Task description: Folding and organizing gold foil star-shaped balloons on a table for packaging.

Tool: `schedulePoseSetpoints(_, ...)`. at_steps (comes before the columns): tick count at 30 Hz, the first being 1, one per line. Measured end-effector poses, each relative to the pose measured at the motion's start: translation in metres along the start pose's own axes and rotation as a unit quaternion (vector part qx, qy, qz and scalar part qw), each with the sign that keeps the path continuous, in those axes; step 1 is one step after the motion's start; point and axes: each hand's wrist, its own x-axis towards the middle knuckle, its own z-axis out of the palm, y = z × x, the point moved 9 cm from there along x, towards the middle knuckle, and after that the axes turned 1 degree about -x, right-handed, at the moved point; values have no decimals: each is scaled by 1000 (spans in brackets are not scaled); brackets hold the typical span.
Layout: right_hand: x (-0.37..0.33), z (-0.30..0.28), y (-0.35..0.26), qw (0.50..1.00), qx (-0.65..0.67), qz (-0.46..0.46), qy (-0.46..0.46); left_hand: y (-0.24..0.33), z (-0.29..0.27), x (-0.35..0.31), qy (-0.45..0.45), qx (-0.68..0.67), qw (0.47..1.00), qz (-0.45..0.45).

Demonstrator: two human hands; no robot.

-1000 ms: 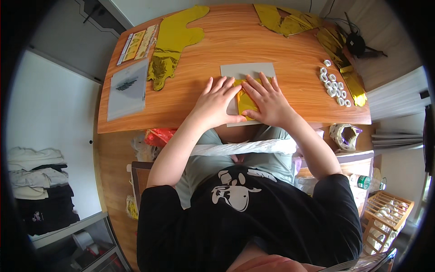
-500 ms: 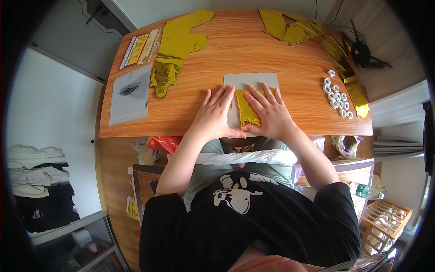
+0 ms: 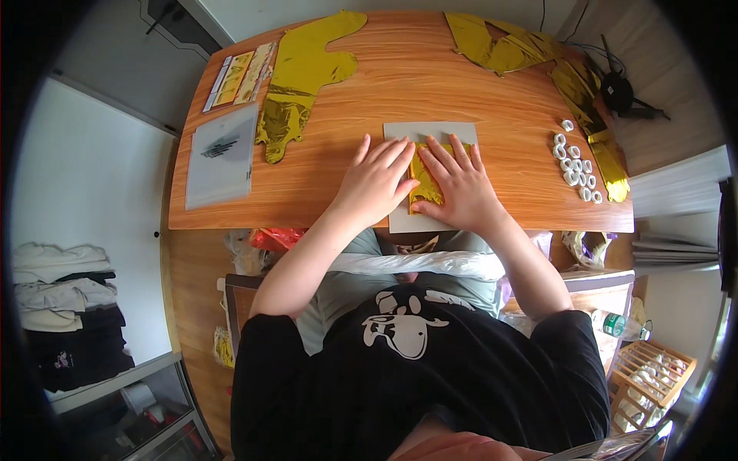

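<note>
A folded piece of gold foil point(image 3: 425, 188) lies on a grey rectangular board point(image 3: 427, 132) near the table's front edge. My right hand point(image 3: 465, 188) rests flat over the foil's right part, fingers spread and pointing away from me. Along the foil's left edge lies my left hand point(image 3: 374, 183), partly over the board, its fingers stretched out and its thumb touching the foil. Neither hand grips anything. Part of the foil is hidden beneath the right palm.
Flat gold foil balloons lie at the back left point(image 3: 307, 69) and back right point(image 3: 500, 46) of the wooden table point(image 3: 307, 192). Several small white rings point(image 3: 573, 165) sit on the right. Clear plastic sleeves point(image 3: 221, 157) and printed sheets point(image 3: 240, 75) lie left; a black device point(image 3: 617, 92) stands far right.
My left hand has shifted slightly away from me, its thumb moving up from the foil's near corner to its left edge. My right hand remains flat on the foil.
</note>
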Motion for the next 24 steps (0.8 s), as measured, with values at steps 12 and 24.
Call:
schedulePoseSetpoints(12,-2,-2,1,1000,11,7,-2,7,4,-2,-34,102,989,99)
schedulePoseSetpoints(24,-1,0,3,1000,7,9,-7,14,-6,-19,-57,87,969,223)
